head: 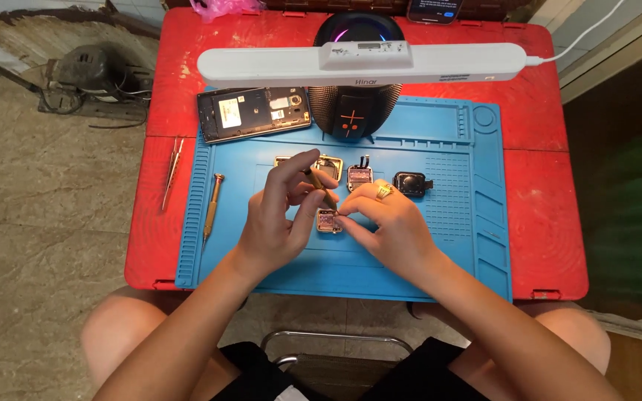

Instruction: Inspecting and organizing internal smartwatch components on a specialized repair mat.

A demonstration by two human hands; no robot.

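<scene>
Pinching a slim brass-handled screwdriver [321, 187], the left hand [273, 223] has its fingers closed round the shaft, tip angled down onto a small square watch case [328, 220]. The right hand [388, 226] closes on that case's edge, steadying it on the blue mat [261, 260]. Light, rigid, probably delicate inside — best held by its rims. Beyond the fingers lie more cases [360, 177] — and an opened phone [254, 113] on the red worktop [544, 223].

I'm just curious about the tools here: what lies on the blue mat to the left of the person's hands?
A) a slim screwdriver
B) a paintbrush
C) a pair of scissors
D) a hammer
A: a slim screwdriver lies lengthwise on the blue mat, left of the left hand; the tweezers lie off the mat on the red table.
</scene>
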